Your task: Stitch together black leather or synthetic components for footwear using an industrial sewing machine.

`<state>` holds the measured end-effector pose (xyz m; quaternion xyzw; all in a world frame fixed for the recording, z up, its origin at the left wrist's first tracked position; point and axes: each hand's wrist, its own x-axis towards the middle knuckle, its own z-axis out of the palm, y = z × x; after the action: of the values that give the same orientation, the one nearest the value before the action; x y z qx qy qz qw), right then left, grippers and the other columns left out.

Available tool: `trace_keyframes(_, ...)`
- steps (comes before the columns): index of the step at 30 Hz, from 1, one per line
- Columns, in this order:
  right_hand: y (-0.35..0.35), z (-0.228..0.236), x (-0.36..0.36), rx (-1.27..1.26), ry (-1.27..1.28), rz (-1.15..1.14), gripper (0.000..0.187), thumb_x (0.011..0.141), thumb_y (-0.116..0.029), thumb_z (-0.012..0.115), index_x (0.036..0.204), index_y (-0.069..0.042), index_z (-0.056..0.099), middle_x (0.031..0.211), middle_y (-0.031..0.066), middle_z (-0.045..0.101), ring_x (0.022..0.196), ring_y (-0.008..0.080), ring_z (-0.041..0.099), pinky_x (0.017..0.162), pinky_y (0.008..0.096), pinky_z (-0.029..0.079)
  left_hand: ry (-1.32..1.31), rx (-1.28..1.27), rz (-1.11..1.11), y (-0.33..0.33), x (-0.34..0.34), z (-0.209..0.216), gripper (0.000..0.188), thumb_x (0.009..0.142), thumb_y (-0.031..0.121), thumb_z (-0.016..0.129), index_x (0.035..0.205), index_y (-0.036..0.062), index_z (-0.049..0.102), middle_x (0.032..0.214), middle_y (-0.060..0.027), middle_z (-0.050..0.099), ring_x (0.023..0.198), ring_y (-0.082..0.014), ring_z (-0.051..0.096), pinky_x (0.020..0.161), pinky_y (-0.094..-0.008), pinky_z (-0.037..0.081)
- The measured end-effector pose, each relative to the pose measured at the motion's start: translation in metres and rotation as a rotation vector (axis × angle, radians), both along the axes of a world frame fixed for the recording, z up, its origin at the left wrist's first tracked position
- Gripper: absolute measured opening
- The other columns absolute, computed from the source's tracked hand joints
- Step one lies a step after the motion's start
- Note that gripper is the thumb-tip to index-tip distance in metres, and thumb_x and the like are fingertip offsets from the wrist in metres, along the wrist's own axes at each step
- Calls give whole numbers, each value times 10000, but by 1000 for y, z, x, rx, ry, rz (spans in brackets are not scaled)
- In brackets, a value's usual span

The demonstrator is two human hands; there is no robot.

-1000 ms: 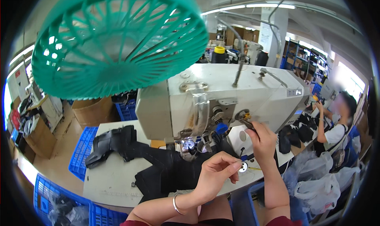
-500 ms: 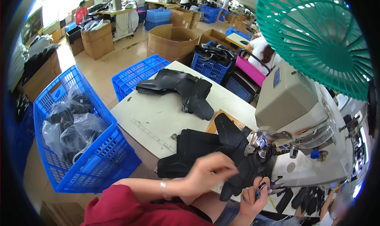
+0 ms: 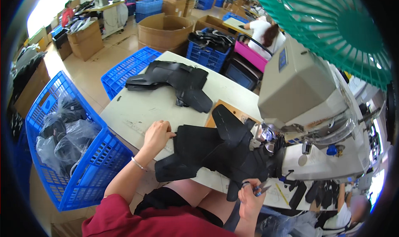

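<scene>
A stitched black fabric piece (image 3: 199, 147) lies across the front of the white sewing table (image 3: 124, 108), its right part under the sewing machine's presser foot area (image 3: 268, 141). Beside the fabric's left edge, my left hand (image 3: 158, 135) rests on the tabletop with fingers curled and thumb toward the edge; whatever it pinches is hidden. Near the table's front edge, my right hand (image 3: 250, 201) grips small scissors (image 3: 261, 189) with dark and blue handles, blades pointing right. Another stack of black pieces (image 3: 172, 81) lies farther back on the table.
A blue crate (image 3: 95, 154) of plastic-bagged items stands left of the table, with another blue crate (image 3: 124, 71) behind it. The machine head (image 3: 299, 79) and a green fan (image 3: 332, 25) crowd the right. Cardboard boxes (image 3: 164, 33) and a seated person (image 3: 266, 37) are beyond.
My left hand has swung left from above the fabric down to the table by its left edge. The right hand, still holding the scissors, has shifted slightly left. The whole view has tilted somewhat.
</scene>
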<state>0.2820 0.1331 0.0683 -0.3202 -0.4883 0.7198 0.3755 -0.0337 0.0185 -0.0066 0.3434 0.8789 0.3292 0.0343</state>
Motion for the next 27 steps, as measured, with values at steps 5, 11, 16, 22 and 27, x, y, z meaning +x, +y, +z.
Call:
trace_keyframes(5,-8,0,-17,185,-153,-48,140,810,-18,688,949,1,689,679,-75,497,567,3,409,516,177,297,9,325,46,-11,44,46,128,791,86,715,845,7,631,775,-152,642,720,-313,647,628,-378,502)
trace_keyframes(11,-19,1,-32,339,-196,98,132,780,-4,718,909,-2,693,635,-74,498,567,7,413,518,185,306,-531,658,-444,7,133,85,123,774,-111,694,858,-31,654,846,-97,685,785,-122,665,678,-247,537)
trace_keyframes(16,-12,6,-21,371,-264,-24,144,778,-41,733,857,3,620,708,-10,597,623,32,499,561,190,387,-1035,887,-673,32,145,73,161,848,-49,675,1007,-50,650,954,-86,670,898,-135,650,808,-262,546)
trace_keyframes(22,-8,3,-10,254,-139,-87,154,787,-59,758,814,-24,610,685,-32,557,632,28,475,575,198,365,-1299,849,-713,37,162,64,267,819,-61,701,1077,-48,631,1046,-100,645,939,-174,648,858,-291,539)
trace_keyframes(27,1,-4,-14,236,-39,25,175,800,-82,758,785,-40,589,690,-25,557,630,36,478,576,199,366,-1420,784,-656,38,159,61,230,839,-64,683,1065,-42,645,1026,-102,661,935,-161,646,845,-289,544)
